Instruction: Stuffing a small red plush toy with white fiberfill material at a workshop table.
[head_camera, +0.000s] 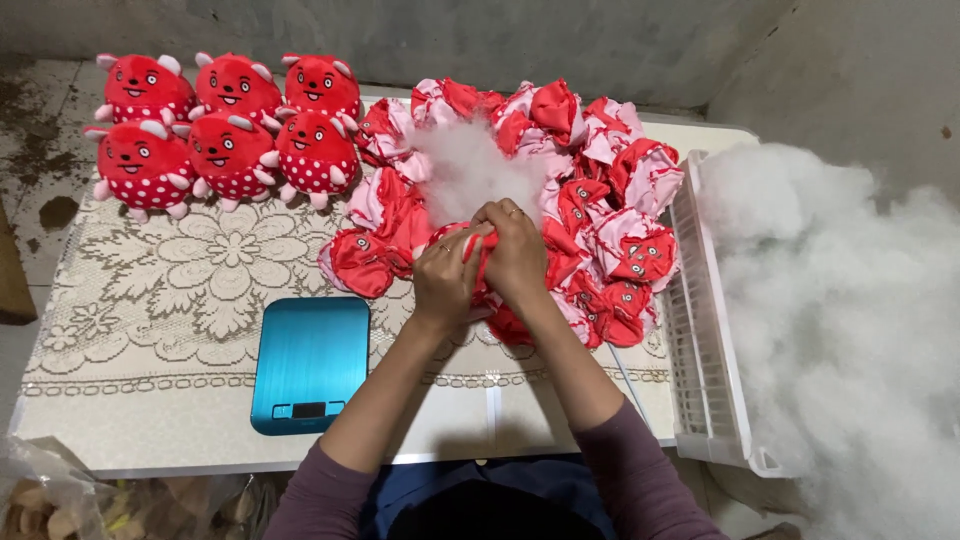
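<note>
While both hands close on one red skin (478, 262) at the table's (150, 430) middle, stuffing looks to be the step in hand.

The left hand (445, 282) grips the skin's side and the right hand (515, 255) pinches its top, fingers bent tight; whether fluff is going in just now is hard to tell, since the hands hide the opening. The next move calls for a firm hold on the opening and more fluff (465, 165) from the white heap just behind. Six stuffed toys (225, 125) stand in two rows of three at far left. One blue scale (310, 362) lies near the left forearm. One white basket (705, 320) stands on edge at right, against a large cloud of loose fluff (850, 320). The empty skins (610, 220) are piled too thick to count.
</note>
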